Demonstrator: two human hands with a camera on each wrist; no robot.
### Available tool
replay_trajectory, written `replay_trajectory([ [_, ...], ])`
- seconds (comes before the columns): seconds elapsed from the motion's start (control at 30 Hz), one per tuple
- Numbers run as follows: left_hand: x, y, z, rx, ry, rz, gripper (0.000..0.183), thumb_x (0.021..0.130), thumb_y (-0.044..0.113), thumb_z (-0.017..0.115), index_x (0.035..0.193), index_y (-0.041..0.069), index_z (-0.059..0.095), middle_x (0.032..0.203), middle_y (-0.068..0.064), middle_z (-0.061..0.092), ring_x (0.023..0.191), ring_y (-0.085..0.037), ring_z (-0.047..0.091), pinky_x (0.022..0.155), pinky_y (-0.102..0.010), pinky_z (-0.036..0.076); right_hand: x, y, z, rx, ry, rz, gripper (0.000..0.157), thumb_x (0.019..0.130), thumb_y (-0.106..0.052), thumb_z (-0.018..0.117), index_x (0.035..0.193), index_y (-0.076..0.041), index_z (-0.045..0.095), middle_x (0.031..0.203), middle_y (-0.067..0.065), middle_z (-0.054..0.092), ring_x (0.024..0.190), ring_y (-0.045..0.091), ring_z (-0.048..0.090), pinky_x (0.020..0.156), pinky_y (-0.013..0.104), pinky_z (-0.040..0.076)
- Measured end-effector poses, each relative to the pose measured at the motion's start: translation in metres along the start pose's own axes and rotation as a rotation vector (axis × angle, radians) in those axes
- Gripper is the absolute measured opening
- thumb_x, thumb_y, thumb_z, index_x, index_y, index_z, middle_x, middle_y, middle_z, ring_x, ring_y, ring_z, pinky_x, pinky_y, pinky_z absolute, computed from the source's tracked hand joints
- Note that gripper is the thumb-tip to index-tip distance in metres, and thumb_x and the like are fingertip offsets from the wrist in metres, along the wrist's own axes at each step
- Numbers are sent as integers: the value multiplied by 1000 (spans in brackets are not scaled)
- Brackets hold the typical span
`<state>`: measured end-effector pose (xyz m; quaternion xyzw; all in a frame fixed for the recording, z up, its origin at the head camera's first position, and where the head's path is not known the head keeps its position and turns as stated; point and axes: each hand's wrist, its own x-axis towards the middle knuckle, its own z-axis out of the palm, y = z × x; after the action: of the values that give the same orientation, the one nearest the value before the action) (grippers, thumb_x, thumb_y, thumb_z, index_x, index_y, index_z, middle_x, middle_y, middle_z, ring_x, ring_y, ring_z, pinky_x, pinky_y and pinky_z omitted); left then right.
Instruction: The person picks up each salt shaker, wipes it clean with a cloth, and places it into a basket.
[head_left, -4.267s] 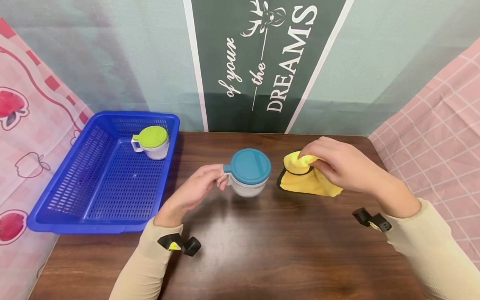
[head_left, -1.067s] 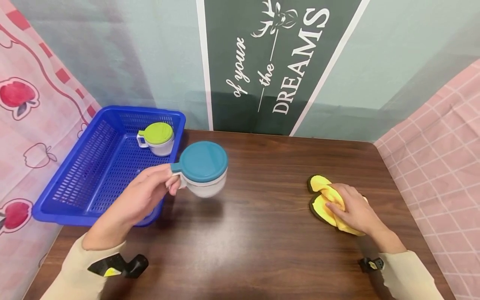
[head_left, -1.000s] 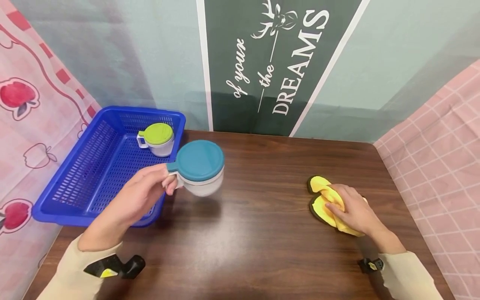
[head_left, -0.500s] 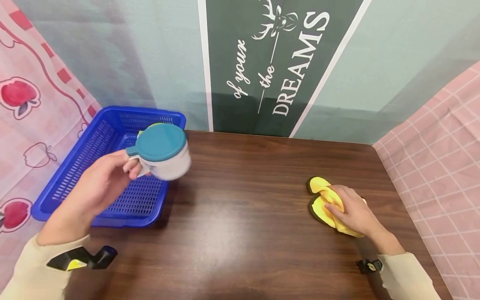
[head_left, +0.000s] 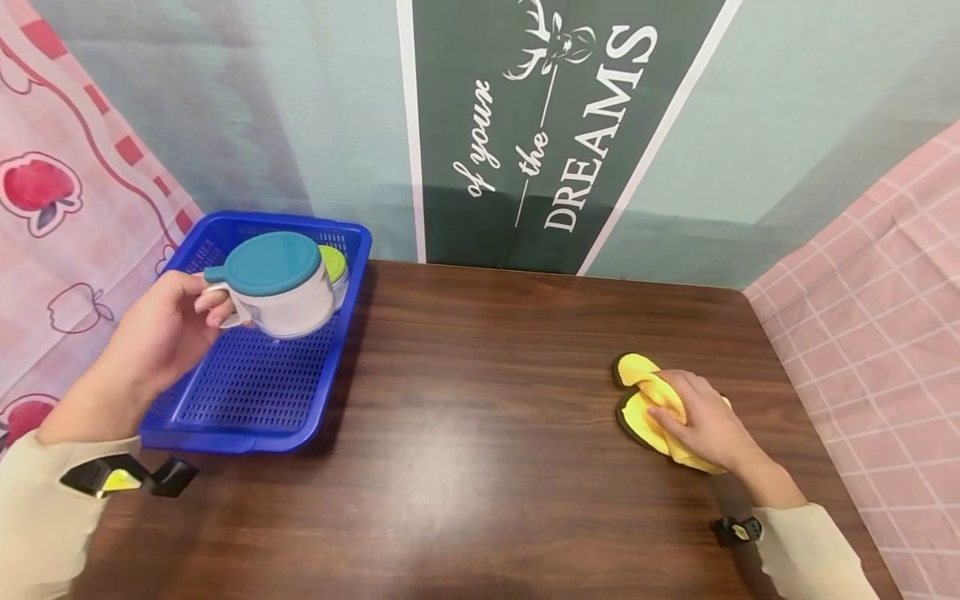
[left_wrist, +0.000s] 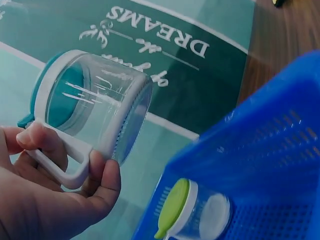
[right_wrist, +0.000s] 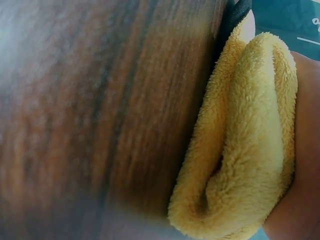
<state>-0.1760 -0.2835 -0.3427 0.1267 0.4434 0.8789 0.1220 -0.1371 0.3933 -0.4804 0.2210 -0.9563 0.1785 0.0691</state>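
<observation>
My left hand (head_left: 167, 329) grips the white handle of a clear jar with a teal lid (head_left: 277, 279). In the head view the jar overlaps the blue basket, and in the left wrist view it appears above the basket's rim. A similar jar with a green lid (left_wrist: 197, 212) stands inside the basket, partly hidden by the held jar in the head view. On the right, my right hand (head_left: 701, 421) holds a bunched yellow cloth (head_left: 652, 412) with dark edging against the table. The cloth's folds fill much of the right wrist view.
The blue basket (head_left: 318, 400) with slotted walls stands at the table's left. Brown wood tabletop (head_left: 465, 375) stretches between the basket and the cloth. A green curtain with lettering (head_left: 536, 125) hangs behind; pink curtains flank both sides.
The teal-lidded jar has travelled left in my left hand, from mid-table to over the basket. My right hand first brought the cloth right and toward me, then stayed almost still.
</observation>
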Motion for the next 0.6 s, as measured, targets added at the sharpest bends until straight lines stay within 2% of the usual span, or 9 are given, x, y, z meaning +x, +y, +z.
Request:
replay_trajectory([
  [0.07,3,4,-6,3,-17,-17,44,100,1,-2,73,3,34,69,-4,22,62,-22,25,72,-27,36,0,0,0,1,3,-2,54,86,-20,79,133,-6,57,128,19,58,118,42,52,92,60,40],
  [0.2,8,10,-14,98,-42,-34,40,100,1,-2,70,4,24,67,-4,20,62,-22,24,84,-31,44,1,0,0,6,4,0,55,85,-19,80,133,-6,57,128,19,59,118,42,52,92,59,40],
  [0.33,12,12,-21,63,-64,-47,41,100,1,-4,69,4,24,68,-5,20,63,-23,24,86,-33,46,1,0,0,15,2,-2,55,86,-20,79,134,-6,56,129,19,58,118,42,52,92,60,40],
  [0.6,22,8,-35,146,-99,-54,35,98,1,-2,73,6,22,68,-3,17,63,-20,22,75,-24,32,0,0,1,16,-5,12,54,87,-21,78,134,-6,56,130,20,57,119,43,52,93,62,40],
])
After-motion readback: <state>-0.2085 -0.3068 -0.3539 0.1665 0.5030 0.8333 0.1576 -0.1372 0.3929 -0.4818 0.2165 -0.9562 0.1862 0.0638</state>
